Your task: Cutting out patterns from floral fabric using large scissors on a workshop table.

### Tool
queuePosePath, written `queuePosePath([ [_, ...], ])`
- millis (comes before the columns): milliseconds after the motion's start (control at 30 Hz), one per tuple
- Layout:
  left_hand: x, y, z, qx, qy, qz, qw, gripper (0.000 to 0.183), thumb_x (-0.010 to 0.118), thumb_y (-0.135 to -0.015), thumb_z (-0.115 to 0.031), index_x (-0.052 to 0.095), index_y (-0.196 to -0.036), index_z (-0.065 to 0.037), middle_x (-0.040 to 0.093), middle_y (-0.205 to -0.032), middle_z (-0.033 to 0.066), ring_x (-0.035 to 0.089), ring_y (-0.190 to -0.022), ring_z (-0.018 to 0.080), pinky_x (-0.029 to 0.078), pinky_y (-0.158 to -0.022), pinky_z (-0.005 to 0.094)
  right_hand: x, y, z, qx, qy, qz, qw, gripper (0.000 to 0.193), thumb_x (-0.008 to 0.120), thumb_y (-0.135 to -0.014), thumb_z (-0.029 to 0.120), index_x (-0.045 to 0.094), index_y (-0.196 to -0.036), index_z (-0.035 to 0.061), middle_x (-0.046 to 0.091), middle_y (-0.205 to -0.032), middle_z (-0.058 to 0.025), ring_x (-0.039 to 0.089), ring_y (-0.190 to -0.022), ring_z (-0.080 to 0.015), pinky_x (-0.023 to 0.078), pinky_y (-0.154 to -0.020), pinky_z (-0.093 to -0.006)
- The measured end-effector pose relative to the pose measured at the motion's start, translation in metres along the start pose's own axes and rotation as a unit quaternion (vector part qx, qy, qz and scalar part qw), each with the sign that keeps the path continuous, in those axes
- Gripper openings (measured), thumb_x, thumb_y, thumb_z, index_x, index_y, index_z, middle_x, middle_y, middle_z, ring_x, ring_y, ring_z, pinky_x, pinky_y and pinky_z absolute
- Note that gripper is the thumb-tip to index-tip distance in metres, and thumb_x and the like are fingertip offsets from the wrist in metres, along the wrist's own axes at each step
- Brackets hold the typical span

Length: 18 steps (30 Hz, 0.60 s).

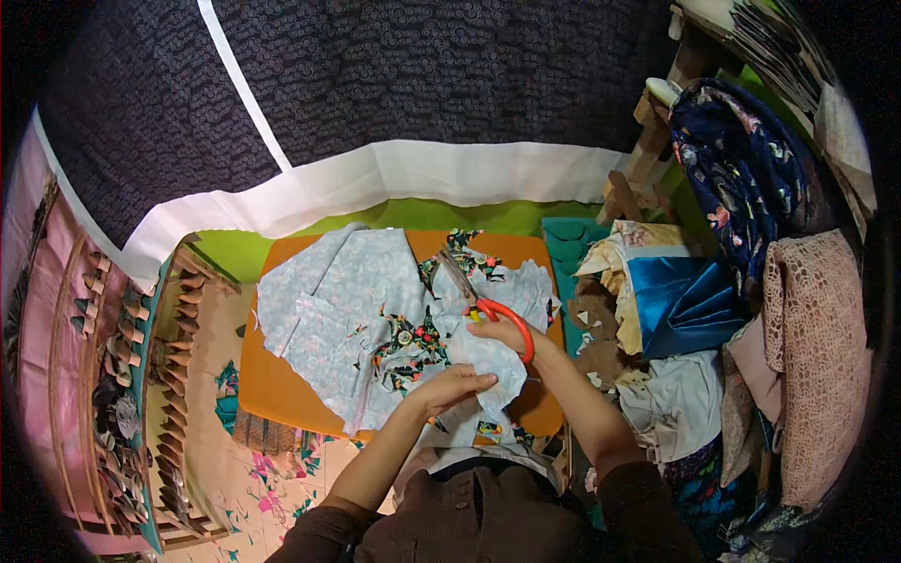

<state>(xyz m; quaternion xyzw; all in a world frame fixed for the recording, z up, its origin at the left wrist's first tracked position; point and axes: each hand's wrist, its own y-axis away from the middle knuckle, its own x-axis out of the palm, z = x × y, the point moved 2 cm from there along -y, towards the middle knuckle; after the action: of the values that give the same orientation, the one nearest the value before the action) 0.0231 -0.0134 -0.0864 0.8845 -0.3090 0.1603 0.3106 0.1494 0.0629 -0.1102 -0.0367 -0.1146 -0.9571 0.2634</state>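
My right hand (pixel 505 332) grips a pair of scissors (pixel 490 305) with red handles, the blades pointing up and slightly left over the cloth. My left hand (pixel 454 387) sits closer to my body, its thumb and fingers pinched on the pale floral fabric (pixel 495 364). This fabric lies crumpled across an orange table (pixel 270 387). Most of it shows a whitish underside, while folded parts reveal a black print with coloured flowers. One broad layer spreads over the table's left half. Whether the blades are parted is hard to make out.
At the right are piled fabrics: a shiny blue cloth (pixel 678 298), a white cloth (pixel 671 403) and a beige lace cloth (pixel 818 366). A rack of wooden pieces (pixel 174 394) stands at the left. Fabric scraps (pixel 267 479) litter the floor. A dark patterned curtain (pixel 450 75) hangs beyond the table.
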Motion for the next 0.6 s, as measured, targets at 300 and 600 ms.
queuePosePath([
  [300, -0.028, 0.011, -0.001, 0.152, 0.182, -0.13, 0.963, 0.022, 0.049, -0.083, -0.025, 0.052, -0.083, -0.004, 0.054, -0.076, 0.0019, 0.05, -0.062, 0.0081, 0.041, -0.055, 0.021, 0.013, 0.02, -0.021, 0.05, -0.221, -0.064, 0.972, 0.024, 0.046, -0.082, 0.033, 0.047, -0.087, 0.0098, 0.037, -0.059, 0.0028, 0.039, -0.052, -0.0062, 0.033, -0.042, -0.0191],
  [600, -0.02, 0.028, -0.042, 0.287, -0.02, -0.411, 0.865, 0.025, 0.066, -0.07, -0.019, 0.045, -0.066, -0.005, 0.042, -0.057, -0.0038, 0.035, -0.047, 0.0039, 0.027, -0.041, 0.0181, 0.035, 0.068, -0.011, -0.036, -0.1, -0.031, 0.994, 0.04, 0.05, -0.079, 0.026, 0.034, -0.112, 0.0104, 0.041, -0.085, 0.0005, 0.042, -0.073, -0.0071, 0.038, -0.061, -0.0191],
])
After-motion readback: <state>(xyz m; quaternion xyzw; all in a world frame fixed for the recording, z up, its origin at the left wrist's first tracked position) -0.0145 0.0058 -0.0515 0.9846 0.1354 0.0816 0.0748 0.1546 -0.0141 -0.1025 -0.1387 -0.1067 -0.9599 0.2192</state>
